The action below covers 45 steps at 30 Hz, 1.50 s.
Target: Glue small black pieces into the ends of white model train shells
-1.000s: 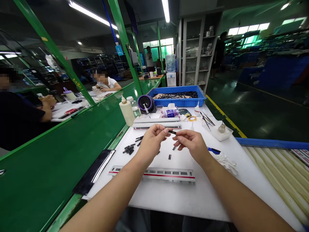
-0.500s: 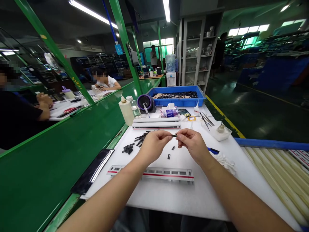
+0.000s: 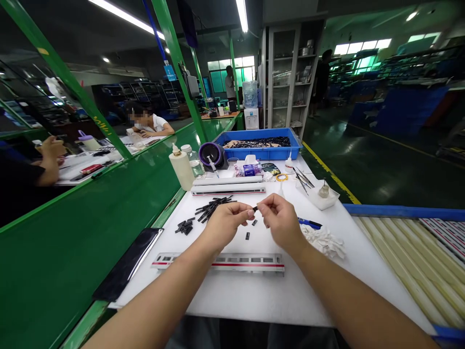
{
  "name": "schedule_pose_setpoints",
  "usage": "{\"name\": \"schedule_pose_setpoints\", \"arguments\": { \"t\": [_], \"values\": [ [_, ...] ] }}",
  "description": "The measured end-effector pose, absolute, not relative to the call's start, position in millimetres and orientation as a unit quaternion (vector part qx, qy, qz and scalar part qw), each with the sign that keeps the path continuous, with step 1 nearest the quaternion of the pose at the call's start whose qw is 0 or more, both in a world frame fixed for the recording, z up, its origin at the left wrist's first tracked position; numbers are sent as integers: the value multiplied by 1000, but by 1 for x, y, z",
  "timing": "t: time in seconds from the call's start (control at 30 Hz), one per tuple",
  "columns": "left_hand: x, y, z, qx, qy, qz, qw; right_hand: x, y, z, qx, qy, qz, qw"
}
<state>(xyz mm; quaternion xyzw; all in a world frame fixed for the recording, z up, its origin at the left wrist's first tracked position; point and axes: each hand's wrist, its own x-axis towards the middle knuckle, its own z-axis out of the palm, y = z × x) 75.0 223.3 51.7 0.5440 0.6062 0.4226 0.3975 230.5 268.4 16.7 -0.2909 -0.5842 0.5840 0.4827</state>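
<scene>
Between the fingertips of both hands is a small black plastic piece, mostly covered by the fingers. My left hand pinches its left end. My right hand is closed on the right end with thumb and index finger. Below the hands, two small black rectangular parts lie on the white table. A white model train carriage shell with a red stripe lies closer to me, partly hidden by my left forearm. Left of my hands are a heap of black strips and a smaller pile of black pieces.
More carriage shells lie behind the hands. A blue bin of black parts, a cream bottle, tweezers, a blue pen and crumpled white cloth surround the work area. A green partition borders the left; co-workers sit beyond it.
The view has shifted slightly, so the scene sits further left. Both hands still pinch the small black piece, with the fingers slightly repositioned around it.
</scene>
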Motion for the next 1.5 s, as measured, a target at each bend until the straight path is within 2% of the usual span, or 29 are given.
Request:
{"name": "schedule_pose_setpoints", "arguments": {
  "t": [0.07, 0.13, 0.2, 0.3, 0.37, 0.43, 0.5, 0.53, 0.67, 0.77, 0.9, 1.0, 1.13, 1.2, 1.27, 1.4, 1.5],
  "values": [
    [78, 224, 51, 499, 573, 446, 473, 229, 261, 15, -289, -687, 403, 531],
    [79, 223, 51, 469, 532, 459, 535, 229, 260, 16, -271, -704, 375, 539],
    [80, 222, 52, 443, 505, 469, 574, 229, 264, 18, -256, -643, 498, 523],
    [76, 219, 57, 449, 502, 460, 579, 230, 272, 20, -205, -526, 696, 445],
    [73, 218, 63, 510, 560, 412, 506, 231, 273, 20, -208, -550, 676, 444],
    [68, 216, 69, 577, 642, 338, 376, 231, 270, 18, -243, -652, 534, 481],
    [64, 214, 72, 627, 696, 255, 240, 229, 265, 15, -261, -743, 381, 484],
    [62, 212, 72, 645, 713, 213, 174, 229, 263, 14, -265, -765, 341, 477],
    [41, 210, 62, 643, 760, 96, -17, 229, 266, 11, -305, -727, 380, 484],
    [4, 210, 54, 611, 788, 75, -28, 233, 275, 10, -333, -690, 404, 499],
    [-51, 207, 52, 612, 789, 48, -18, 234, 279, 11, -352, -734, 384, 436],
    [-62, 198, 53, 633, 773, 37, -6, 234, 274, 13, -345, -764, 358, 411],
    [-13, 167, 52, 654, 753, 72, -31, 234, 275, 12, -353, -767, 347, 408],
    [27, 148, 46, 732, 668, 136, -2, 235, 278, 10, -365, -755, 358, 410],
    [59, 135, 36, 823, 556, 101, 55, 235, 282, 8, -373, -739, 382, 411],
    [78, 133, 14, 842, 533, 84, 9, 236, 282, 10, -369, -707, 452, 399],
    [62, 137, 7, 832, 549, 74, -32, 238, 274, 15, -332, -717, 450, 416]
  ]
}}
